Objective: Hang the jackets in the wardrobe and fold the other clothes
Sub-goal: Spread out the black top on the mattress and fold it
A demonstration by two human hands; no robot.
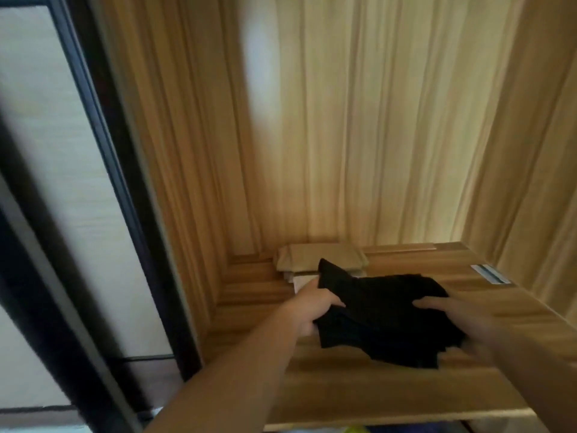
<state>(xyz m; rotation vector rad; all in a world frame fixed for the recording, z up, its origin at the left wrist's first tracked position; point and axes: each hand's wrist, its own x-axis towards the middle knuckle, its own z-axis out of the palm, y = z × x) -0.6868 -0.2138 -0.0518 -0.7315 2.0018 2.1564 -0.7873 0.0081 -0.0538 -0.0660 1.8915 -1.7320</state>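
Observation:
A black garment (384, 314), roughly folded, lies on the wooden wardrobe shelf (359, 389). My left hand (312, 310) grips its left edge, thumb over the cloth. On its right side rests my right hand (459, 317), fingers spread flat on the cloth; motion blur smears this hand. Behind the black garment, against the back wall, sits a folded beige garment (321, 254) on top of a small pile with a white piece (301, 281) showing beneath.
The wardrobe's wooden left wall (187, 182), back wall (374, 120) and right wall (537, 151) enclose the shelf. A dark-framed sliding door (93, 151) stands at the left. A small metal fitting (490, 274) lies on the shelf at the right.

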